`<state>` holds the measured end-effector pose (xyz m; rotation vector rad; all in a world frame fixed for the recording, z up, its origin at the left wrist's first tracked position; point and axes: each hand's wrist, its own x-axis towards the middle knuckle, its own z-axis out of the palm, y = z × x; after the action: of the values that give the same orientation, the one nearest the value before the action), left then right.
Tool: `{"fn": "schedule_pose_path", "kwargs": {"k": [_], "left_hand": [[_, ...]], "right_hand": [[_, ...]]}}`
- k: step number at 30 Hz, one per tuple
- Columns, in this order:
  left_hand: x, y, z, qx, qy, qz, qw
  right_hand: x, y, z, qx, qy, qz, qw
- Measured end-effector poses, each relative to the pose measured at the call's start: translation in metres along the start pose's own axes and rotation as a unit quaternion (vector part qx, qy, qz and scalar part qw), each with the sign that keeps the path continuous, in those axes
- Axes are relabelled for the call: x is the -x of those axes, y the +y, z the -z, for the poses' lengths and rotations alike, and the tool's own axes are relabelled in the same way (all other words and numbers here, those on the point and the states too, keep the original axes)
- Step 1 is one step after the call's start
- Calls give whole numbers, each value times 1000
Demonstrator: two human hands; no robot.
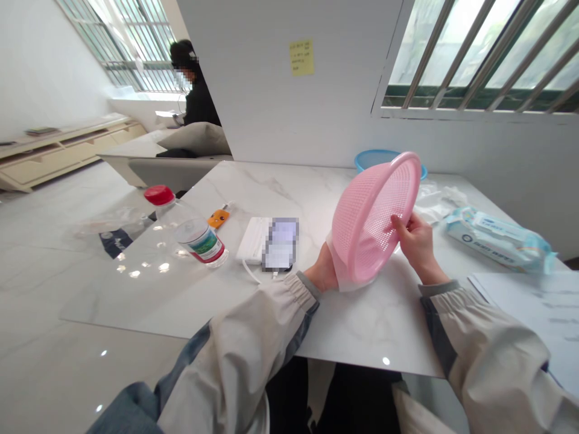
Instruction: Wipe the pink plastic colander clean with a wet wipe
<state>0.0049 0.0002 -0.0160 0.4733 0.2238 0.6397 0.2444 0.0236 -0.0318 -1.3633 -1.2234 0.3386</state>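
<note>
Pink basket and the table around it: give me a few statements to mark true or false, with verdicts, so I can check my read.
1. The left hand and the right hand both hold the basket. True.
2. The basket lies flat on the table. False: it is held tilted up on edge.
3. A blue basin sits behind the basket. True.
4. The bottle has a green cap. False: the cap is red.
5. The wipes pack lies left of the basket. False: it lies to its right.
</note>
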Motion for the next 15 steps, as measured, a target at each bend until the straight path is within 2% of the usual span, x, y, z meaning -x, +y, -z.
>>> {"fn": "schedule_pose_path", "kwargs": {"k": [10, 15], "left_hand": [[7, 3, -13, 11, 133, -53, 990], [8, 4, -21, 5, 132, -67, 989]], "right_hand": [[0, -4, 1, -11, -9, 2, 1000], [1, -5, 1, -26, -20, -8, 999]]}}
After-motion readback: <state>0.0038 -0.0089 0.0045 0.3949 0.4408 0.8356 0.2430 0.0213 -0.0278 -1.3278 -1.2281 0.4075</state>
